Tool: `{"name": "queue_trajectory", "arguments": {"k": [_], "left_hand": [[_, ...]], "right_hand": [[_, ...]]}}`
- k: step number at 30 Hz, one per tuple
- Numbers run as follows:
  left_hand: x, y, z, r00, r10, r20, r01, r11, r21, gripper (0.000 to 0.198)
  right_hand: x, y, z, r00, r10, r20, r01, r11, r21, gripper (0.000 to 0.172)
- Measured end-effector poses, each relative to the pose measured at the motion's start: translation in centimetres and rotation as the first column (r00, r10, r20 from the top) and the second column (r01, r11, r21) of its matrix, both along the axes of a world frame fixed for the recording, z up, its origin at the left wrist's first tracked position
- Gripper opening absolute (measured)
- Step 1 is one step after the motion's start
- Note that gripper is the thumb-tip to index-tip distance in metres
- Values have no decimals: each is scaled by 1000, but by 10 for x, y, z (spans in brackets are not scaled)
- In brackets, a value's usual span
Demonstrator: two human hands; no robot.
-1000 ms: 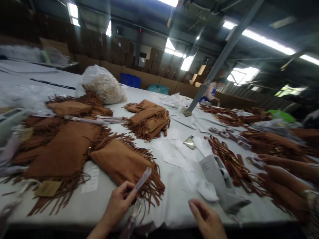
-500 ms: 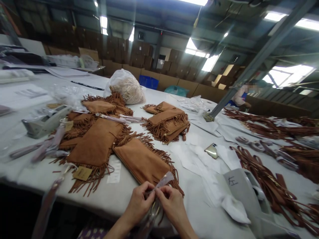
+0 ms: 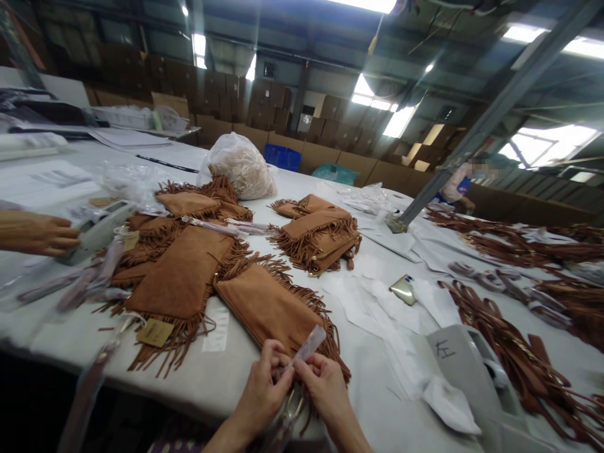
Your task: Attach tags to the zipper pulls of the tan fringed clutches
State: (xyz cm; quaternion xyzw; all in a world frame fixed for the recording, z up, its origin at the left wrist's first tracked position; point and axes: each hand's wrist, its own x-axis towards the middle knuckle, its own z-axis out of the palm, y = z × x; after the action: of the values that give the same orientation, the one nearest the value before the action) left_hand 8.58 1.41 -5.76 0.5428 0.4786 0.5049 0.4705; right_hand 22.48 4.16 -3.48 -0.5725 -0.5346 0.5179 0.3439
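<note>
My left hand (image 3: 265, 385) and my right hand (image 3: 325, 389) are close together at the table's front edge. Between their pinched fingertips is a clear plastic wrap (image 3: 310, 343), its loose end sticking up. Below the fingers hangs a strap end with a metal clasp (image 3: 295, 404), partly hidden by the hands. Just behind lies a brown fringed bag (image 3: 268, 302), flat on the table. Left of it, another fringed bag (image 3: 182, 270) carries a tan tag (image 3: 155, 332) and a plastic-wrapped strap (image 3: 92, 384) that droops over the edge.
Another person's hand (image 3: 40, 233) reaches in from the left to a grey tape dispenser (image 3: 101, 229). A second dispenser (image 3: 460, 358) stands at right, near a phone (image 3: 403, 289) and brown straps (image 3: 509, 340). More fringed bags (image 3: 321, 233) lie farther back.
Another person's hand has appeared at the left, by the tape dispenser. My hands keep their pinch on the plastic wrap, with only slight finger movement.
</note>
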Motion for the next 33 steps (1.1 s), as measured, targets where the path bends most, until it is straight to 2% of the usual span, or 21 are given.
{"name": "queue_trajectory", "arguments": {"k": [3,7,13,18,21,23,25,27,29,33], "left_hand": [[2,-3,1,999,-6,-37,8,998,59,20],[4,-4,2,997,-12,-72,20,993,113,20],[1,5,1,998,-53,14,54,997,-64,28],[-8,14,2,973,-201,113,213,971,-108,28],[-5,13,0,979,-167,119,181,977,-112,30],[-1,10,-3,993,-90,80,99,989,-108,32],[4,6,-5,999,-24,33,27,995,-101,32],[7,3,-6,1000,14,0,-14,997,-81,32],[8,2,-5,999,36,-20,-37,998,-42,31],[7,0,-2,997,54,-50,-52,997,55,26]], "right_hand": [[-2,0,-1,999,-24,43,22,999,37,33],[0,-1,2,983,-38,179,13,991,135,34],[5,-2,12,927,17,376,-131,951,280,30],[12,6,25,858,185,480,-385,849,361,21],[19,11,26,819,218,531,-474,778,412,21],[26,9,21,851,129,510,-409,771,488,24],[31,2,14,897,-49,439,-223,809,545,28],[32,-10,6,915,-187,358,-22,862,506,33],[24,-22,2,937,-216,276,88,908,410,39],[-5,-32,6,979,-156,132,109,944,312,44]]}}
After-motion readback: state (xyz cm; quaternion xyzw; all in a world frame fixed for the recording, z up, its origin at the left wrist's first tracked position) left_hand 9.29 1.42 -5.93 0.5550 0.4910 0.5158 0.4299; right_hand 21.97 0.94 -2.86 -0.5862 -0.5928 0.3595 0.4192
